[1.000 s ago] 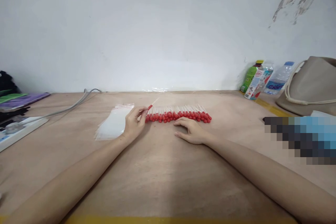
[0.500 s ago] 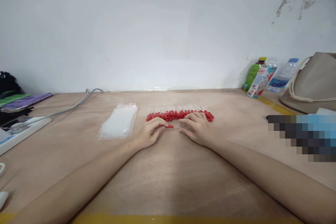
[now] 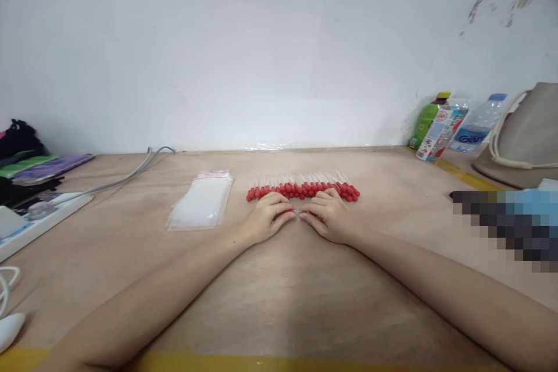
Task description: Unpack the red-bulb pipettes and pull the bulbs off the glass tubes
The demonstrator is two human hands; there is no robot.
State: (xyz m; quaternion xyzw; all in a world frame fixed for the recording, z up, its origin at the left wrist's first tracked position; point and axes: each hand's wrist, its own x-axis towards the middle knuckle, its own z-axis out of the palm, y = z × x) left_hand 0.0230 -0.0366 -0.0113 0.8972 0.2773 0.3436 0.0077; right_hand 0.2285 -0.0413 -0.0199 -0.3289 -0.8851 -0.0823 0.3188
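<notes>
My left hand (image 3: 269, 218) is closed in a pinch round the red end of a thin dropper (image 3: 297, 211), just in front of a row of the same kind. My right hand (image 3: 326, 216) pinches its clear tube from the other side, fingertips close to those of the left. Mostly the fingers hide this dropper. Behind both hands lies the row of droppers (image 3: 300, 189), their red bulbs towards me and their clear, tapered tubes pointing to the wall. Left of the row, a stack of clear zip bags (image 3: 203, 200) lies flat on the table.
At the far left are a power strip (image 3: 52, 218) with a grey cable (image 3: 131, 173) and several coloured packets (image 3: 47, 167). Bottles (image 3: 440, 128) and a beige bag (image 3: 518, 133) stand at the back right. Yellow tape (image 3: 226, 362) runs along the table's near edge.
My left hand has moved right along the dropper, closer to my right hand, and now covers most of the red end. The whole view has shifted slightly.
</notes>
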